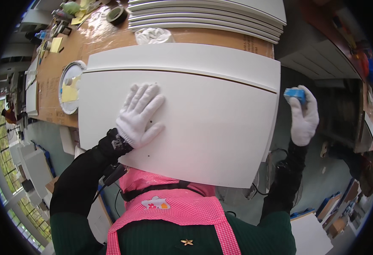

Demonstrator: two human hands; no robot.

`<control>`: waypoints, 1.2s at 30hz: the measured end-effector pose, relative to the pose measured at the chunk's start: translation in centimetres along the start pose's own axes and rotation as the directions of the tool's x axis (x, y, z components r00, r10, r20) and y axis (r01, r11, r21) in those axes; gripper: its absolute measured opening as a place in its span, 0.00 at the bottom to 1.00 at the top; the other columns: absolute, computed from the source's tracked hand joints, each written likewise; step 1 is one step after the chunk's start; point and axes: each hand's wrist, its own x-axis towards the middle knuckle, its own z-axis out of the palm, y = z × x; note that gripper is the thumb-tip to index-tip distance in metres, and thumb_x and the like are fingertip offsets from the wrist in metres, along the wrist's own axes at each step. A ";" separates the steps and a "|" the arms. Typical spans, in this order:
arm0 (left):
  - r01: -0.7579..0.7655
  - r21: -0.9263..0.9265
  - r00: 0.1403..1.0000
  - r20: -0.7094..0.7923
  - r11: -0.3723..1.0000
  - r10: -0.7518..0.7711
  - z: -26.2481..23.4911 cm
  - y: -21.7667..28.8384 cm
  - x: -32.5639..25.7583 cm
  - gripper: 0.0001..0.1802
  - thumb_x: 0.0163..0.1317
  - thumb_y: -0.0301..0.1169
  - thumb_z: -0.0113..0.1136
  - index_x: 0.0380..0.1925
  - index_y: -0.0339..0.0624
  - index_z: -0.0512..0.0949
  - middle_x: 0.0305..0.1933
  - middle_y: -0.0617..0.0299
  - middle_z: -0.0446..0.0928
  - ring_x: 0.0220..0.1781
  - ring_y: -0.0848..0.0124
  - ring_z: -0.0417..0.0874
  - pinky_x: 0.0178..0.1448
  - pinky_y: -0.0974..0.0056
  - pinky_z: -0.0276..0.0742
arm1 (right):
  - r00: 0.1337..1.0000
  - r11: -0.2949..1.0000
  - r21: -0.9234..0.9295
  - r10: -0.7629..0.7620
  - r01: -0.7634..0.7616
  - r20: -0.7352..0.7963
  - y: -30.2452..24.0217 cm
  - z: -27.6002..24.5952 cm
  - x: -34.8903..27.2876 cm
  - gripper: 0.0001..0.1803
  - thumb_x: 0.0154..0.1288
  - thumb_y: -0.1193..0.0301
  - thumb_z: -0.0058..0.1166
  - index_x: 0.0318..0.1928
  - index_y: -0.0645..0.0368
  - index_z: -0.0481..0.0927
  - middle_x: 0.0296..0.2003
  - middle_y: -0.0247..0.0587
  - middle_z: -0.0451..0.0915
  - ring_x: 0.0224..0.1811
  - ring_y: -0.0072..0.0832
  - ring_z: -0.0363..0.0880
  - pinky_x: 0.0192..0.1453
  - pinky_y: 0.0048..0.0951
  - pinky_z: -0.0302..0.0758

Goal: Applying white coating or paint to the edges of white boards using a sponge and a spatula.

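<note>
A large white panel (203,119) with a long dark groove across its far part lies before me, its near edge close to my apron. My left hand (141,112), in a white knit glove, rests flat on the panel's left half with its fingers spread. A few small dark holes show in the panel near that hand. Beyond the panel's right edge, my right hand (304,119), also gloved, pinches a small blue block (295,94) between thumb and fingers. The block is apart from the panel; what it is made of I cannot tell.
Several white panels (207,19) are stacked at the table's far side, with a crumpled white cloth (153,36) in front. A tape roll (116,15) lies far left. Left of the panel sits a round white lid or tub (65,100). The brown-covered table (50,95) ends at the right.
</note>
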 end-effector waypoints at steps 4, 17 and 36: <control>-0.008 0.021 0.999 0.042 1.000 0.007 -0.3 -0.3 -0.3 0.39 0.56 0.43 0.62 0.67 0.37 0.66 0.74 0.39 0.58 0.78 0.43 0.55 0.81 0.41 0.44 | 0.998 0.995 -0.078 0.060 -0.061 -0.019 -2.7 0.2 -1.1 0.21 0.68 0.81 0.56 0.61 0.65 0.74 0.55 0.40 0.76 0.58 0.26 0.75 0.66 0.29 0.70; -0.391 -0.103 0.909 -0.198 0.915 0.366 7.9 2.9 10.7 0.44 0.68 0.58 0.42 0.71 0.30 0.59 0.79 0.41 0.50 0.82 0.50 0.46 0.84 0.46 0.30 | 0.987 0.993 -0.061 -0.091 0.100 0.131 -13.7 5.6 -7.2 0.31 0.70 0.59 0.60 0.64 0.69 0.69 0.51 0.42 0.75 0.50 0.27 0.75 0.55 0.27 0.74; 0.778 0.024 0.589 0.321 0.628 -0.741 -1.2 -22.8 -37.7 0.26 0.70 0.48 0.44 0.37 0.41 0.86 0.27 0.51 0.82 0.36 0.53 0.84 0.47 0.55 0.78 | 0.935 0.747 0.581 0.156 -0.323 0.319 -10.1 24.3 -18.4 0.31 0.70 0.61 0.57 0.63 0.71 0.67 0.59 0.51 0.72 0.57 0.38 0.76 0.60 0.43 0.75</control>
